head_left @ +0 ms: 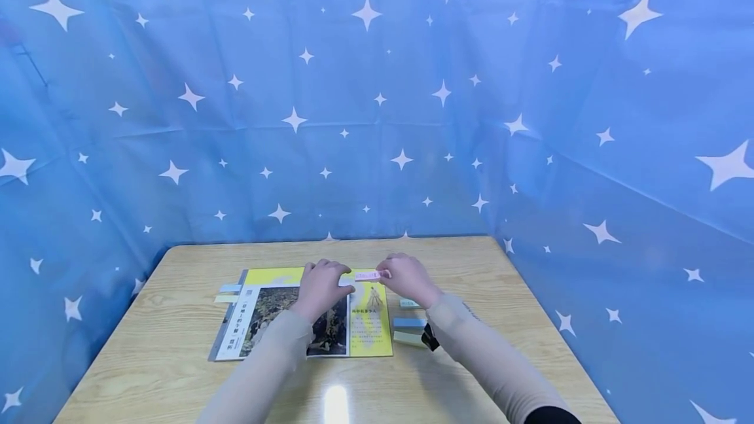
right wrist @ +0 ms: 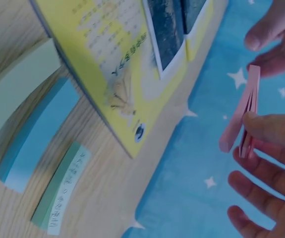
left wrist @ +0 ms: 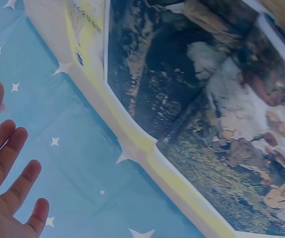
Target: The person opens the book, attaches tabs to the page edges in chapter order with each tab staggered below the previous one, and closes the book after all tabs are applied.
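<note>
My right hand (head_left: 410, 277) pinches a small pad of pink sticky notes (head_left: 368, 276) between thumb and fingers, above the top right part of an open book (head_left: 368, 335). In the right wrist view the pink pad (right wrist: 241, 109) is fanned into two layers, with the thumb on the thinner one. My left hand (head_left: 321, 288) is held over the book's picture, thumb and fingers apart, close to the pad's left end. The left wrist view shows the left hand (left wrist: 11, 183) with spread fingers. Handwriting shows on the pink strip in the head view.
Right of the book lie a green sticky pad with writing (right wrist: 63, 188), a blue pad (right wrist: 38, 134) and a pale green pad (right wrist: 18, 89). Blue and yellow tabs (head_left: 226, 298) stick out from the book's left edge. A starry blue curtain (head_left: 353, 182) surrounds the wooden table (head_left: 153, 339).
</note>
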`<action>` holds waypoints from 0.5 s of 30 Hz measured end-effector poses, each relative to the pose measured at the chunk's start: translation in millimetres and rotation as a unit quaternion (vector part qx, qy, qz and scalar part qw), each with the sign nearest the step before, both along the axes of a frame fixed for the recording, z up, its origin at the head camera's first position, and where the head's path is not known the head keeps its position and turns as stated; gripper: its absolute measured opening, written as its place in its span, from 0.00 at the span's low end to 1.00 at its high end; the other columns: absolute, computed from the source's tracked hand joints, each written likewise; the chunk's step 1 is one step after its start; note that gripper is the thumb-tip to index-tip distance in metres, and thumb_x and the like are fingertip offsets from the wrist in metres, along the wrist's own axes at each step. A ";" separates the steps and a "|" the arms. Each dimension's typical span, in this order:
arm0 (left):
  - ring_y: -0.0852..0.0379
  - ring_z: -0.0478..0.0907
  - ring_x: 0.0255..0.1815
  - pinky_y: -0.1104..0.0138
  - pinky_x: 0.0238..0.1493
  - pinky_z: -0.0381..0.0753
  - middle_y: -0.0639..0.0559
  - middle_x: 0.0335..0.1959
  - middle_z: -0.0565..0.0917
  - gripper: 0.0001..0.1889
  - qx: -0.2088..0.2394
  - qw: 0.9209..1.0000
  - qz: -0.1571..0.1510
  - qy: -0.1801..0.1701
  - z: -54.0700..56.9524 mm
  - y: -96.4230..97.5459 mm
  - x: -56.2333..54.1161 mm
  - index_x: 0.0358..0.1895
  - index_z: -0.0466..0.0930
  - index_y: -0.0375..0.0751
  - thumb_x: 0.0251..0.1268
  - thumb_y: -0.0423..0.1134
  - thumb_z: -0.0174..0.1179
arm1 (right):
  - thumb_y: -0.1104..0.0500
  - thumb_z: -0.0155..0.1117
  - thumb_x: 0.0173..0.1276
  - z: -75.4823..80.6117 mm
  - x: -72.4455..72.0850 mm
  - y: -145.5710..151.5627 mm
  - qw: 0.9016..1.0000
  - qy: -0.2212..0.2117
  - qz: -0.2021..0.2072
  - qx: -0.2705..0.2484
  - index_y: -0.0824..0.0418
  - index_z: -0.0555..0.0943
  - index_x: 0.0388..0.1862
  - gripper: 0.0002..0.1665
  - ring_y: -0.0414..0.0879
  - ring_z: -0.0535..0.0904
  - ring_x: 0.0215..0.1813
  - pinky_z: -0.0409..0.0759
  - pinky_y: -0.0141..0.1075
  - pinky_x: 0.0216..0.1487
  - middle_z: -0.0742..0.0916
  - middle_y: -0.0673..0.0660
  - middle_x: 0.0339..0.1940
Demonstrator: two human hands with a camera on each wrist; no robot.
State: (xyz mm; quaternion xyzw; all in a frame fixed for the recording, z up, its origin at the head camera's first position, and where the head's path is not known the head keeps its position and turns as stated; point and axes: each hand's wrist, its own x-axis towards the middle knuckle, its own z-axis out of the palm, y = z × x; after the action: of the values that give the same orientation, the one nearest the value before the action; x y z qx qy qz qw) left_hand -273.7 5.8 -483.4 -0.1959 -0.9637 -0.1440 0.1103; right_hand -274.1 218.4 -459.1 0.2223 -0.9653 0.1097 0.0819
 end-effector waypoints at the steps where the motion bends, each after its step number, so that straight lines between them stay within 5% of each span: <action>1: 0.51 0.77 0.52 0.51 0.53 0.70 0.55 0.48 0.85 0.21 -0.003 1.000 -0.003 0.001 0.5 1.1 -0.4 0.50 0.85 0.52 0.54 0.54 0.71 | 0.56 0.68 0.65 0.1 0.0 -1.1 1.000 0.001 0.001 0.000 0.56 0.88 0.43 0.10 0.44 0.81 0.39 0.80 0.39 0.41 0.86 0.50 0.37; 15: 0.55 0.77 0.45 0.51 0.53 0.68 0.60 0.36 0.85 0.10 -0.011 0.999 -0.032 0.023 3.0 8.6 -2.1 0.39 0.87 0.54 0.53 0.48 0.73 | 0.56 0.68 0.65 0.6 4.5 -10.6 1.000 0.013 0.021 -0.003 0.56 0.88 0.41 0.08 0.44 0.81 0.38 0.81 0.39 0.41 0.86 0.50 0.36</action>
State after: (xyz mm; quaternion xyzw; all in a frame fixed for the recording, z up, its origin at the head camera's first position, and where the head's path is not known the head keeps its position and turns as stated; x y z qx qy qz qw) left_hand -275.8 14.4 -480.4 -0.2311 -0.9558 -0.1319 0.1254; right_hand -269.7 207.9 -458.5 0.2440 -0.9589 0.1116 0.0926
